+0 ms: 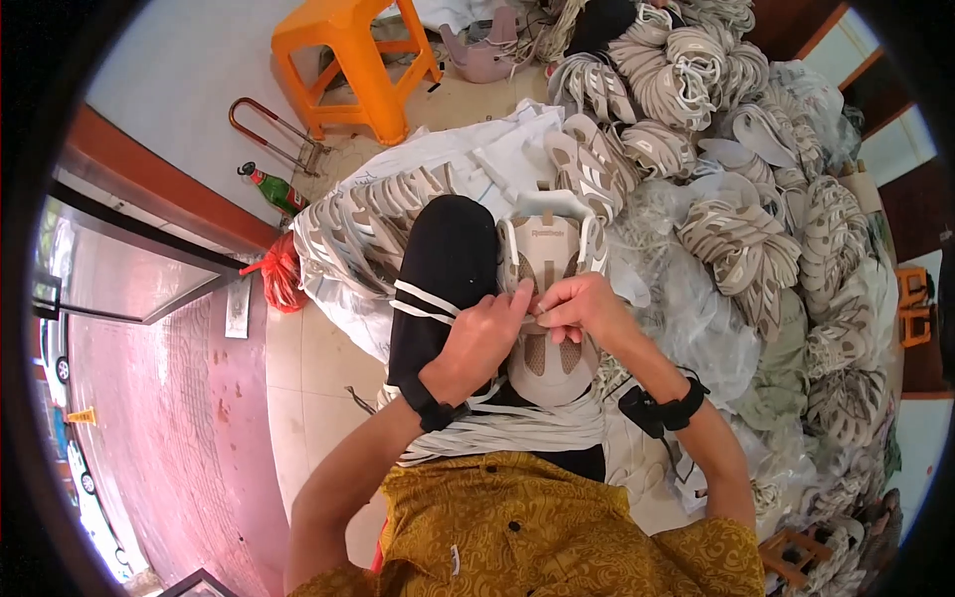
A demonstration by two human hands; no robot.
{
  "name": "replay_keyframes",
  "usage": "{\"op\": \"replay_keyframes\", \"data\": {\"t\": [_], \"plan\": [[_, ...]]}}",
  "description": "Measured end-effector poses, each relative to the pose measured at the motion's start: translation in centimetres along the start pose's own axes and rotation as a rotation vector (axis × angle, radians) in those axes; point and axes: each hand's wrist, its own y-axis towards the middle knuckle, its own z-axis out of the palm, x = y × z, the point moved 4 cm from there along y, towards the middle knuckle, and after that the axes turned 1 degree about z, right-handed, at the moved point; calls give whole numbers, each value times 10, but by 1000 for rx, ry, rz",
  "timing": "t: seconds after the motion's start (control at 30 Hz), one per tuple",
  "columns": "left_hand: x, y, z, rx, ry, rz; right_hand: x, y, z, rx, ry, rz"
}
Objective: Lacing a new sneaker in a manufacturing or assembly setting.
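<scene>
A beige and white shoe upper (553,374) lies across my lap, its toe toward me and its tongue (543,244) facing away. Over its middle my two hands meet, fingertips almost touching. My left hand (481,336) is closed in a pinch at the lacing edge. Pinched too is my right hand (587,306), and a short bit of white shoelace (538,314) shows between the two. A bundle of white laces (497,436) is spread over my lap below the toe. One more lace loops over my black-clad left thigh (438,264).
Stacked shoe uppers (348,234) rest on white sacking at the left. Large heaps of bundled uppers (741,244) and clear plastic wrap (686,318) fill the right side. An orange stool (348,60), a green bottle (274,187) and a red plastic bag (284,274) stand beyond to the left.
</scene>
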Motion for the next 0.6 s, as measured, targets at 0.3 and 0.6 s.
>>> {"op": "replay_keyframes", "data": {"t": [0.3,0.6], "plan": [[19,27,13,591,199,95,-8,-21,0,-212,-252,-507],[32,28,6,669,-205,-274,-15,-19,18,-153,-347,-649]]}}
